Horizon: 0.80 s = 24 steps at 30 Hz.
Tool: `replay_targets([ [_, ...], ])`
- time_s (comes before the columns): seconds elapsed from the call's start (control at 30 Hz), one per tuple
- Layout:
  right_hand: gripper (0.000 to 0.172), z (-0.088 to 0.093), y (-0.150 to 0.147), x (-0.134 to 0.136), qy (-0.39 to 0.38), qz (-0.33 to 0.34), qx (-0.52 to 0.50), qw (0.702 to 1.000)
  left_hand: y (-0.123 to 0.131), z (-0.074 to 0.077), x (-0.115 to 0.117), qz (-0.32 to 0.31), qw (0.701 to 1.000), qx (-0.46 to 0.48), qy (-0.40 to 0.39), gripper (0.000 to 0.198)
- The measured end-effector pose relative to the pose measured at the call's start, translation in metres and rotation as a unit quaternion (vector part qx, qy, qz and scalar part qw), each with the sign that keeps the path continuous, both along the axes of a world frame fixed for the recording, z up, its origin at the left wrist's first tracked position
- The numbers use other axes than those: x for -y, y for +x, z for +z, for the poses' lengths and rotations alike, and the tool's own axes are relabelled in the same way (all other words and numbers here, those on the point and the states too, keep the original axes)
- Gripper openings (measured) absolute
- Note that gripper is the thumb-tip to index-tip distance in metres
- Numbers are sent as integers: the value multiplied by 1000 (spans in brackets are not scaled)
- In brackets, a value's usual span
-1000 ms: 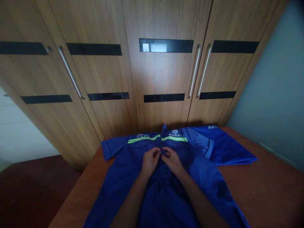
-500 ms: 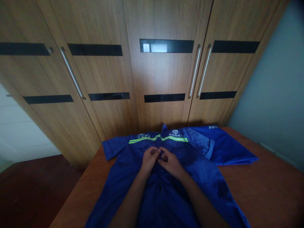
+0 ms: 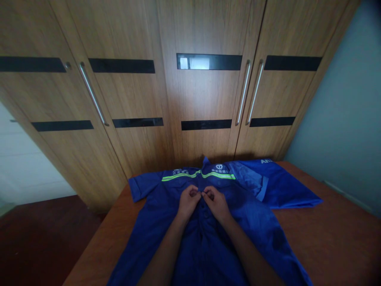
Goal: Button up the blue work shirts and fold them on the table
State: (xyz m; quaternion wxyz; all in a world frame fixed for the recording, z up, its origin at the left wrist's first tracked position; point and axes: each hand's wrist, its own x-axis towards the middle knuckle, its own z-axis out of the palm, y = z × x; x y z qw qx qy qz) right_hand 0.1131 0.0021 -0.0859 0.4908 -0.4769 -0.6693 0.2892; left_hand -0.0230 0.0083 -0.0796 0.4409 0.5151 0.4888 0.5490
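A dark blue short-sleeved garment [image 3: 166, 206] lies spread on the brown table, with yellow-green reflective stripes and white print across its chest. Below the stripes, on the front placket, my left hand [image 3: 189, 200] pinches the cloth from the left. My right hand [image 3: 214, 202] pinches the same spot from the right, its fingertips nearly touching those of the left. Whatever small part of the placket lies between the fingertips is too small to make out. Several small round shapes run down the placket under the hands.
A brighter blue folded cloth or bag [image 3: 285, 186] with white letters lies beside the right sleeve. Behind the table [image 3: 321, 230] stands a wooden wardrobe [image 3: 205, 147] with metal handles. A pale wall rises at the right.
The fingertips of both hands have come together on the placket, and my right thumb has moved up beside the left fingers. The garment lies as before.
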Motion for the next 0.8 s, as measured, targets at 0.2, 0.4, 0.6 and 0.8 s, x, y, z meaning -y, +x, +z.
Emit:
replay_targets([
  [0.2, 14, 4, 0, 2, 6, -28, 39, 999, 0, 2, 1, -2, 1000, -5, -1, 10],
  [0.4, 17, 7, -2, -1, -79, -13, -109, 991, -1, 4, 3, -9, 1000, -6, -21, 9],
  [0.6, 29, 6, -3, -5, -172, 8, -173, 970, 1, 5, 3, -14, 999, -50, -13, 13],
  [0.8, 25, 11, 4, -4, -239, 18, -127, 963, 1, 8, 6, -14, 983, -182, 10, 9],
])
